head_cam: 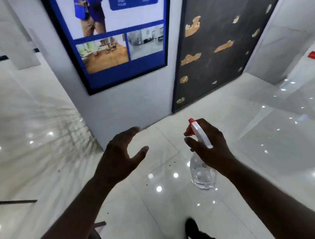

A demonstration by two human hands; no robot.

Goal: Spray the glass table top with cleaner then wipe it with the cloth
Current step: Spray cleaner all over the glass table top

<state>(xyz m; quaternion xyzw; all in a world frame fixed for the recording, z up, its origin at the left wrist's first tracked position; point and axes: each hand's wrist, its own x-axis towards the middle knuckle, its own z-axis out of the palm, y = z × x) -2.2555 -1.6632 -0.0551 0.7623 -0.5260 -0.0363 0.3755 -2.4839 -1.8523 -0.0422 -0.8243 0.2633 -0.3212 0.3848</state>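
The right hand grips a spray bottle by the neck, fingers curled round it below the white head, with one finger lying in front of the red trigger. The bottle hangs upright in the air above the white tiled floor, its clear body below the hand (any liquid level inside is too faint to read). The left hand hovers just beside it, apart from the bottle, holding nothing, with fingers spread wide and slightly bent. Ahead, a blue-framed poster hangs on a white wall, and a dark panel with peeled tan patches stands to its right. At the far left lies a blurred glossy surface with thin dark bars at its near edge; whether that is the glass table top cannot be told.
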